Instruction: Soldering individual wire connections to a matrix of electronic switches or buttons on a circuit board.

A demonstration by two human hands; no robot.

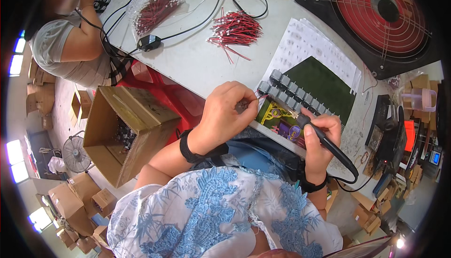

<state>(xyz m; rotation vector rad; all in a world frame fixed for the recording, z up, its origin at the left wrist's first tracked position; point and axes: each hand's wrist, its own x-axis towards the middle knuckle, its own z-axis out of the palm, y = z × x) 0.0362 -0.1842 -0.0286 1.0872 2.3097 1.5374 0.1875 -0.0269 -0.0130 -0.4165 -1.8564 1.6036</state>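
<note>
My right hand (322,133) grips a black soldering iron (331,146), its tip pointing up and left toward a row of small grey blocks (286,99). My left hand (230,110) is closed in a pinch at the left end of that row, on a thin red wire (263,96) that shows at the fingertips. Behind this row stands a second row of grey blocks (296,90). A dark green sheet (326,86) and printed white paper (300,44) lie beneath and beyond them. Under the iron's tip is a yellow and purple printed piece (277,113).
Loose red wires (237,28) with white connectors are heaped on the white table (188,60), beside a clear bag (155,9) of more wires. A black-framed red fan (376,13) stands far right. An open cardboard box (134,126) is at left. A co-worker (70,42) sits far left.
</note>
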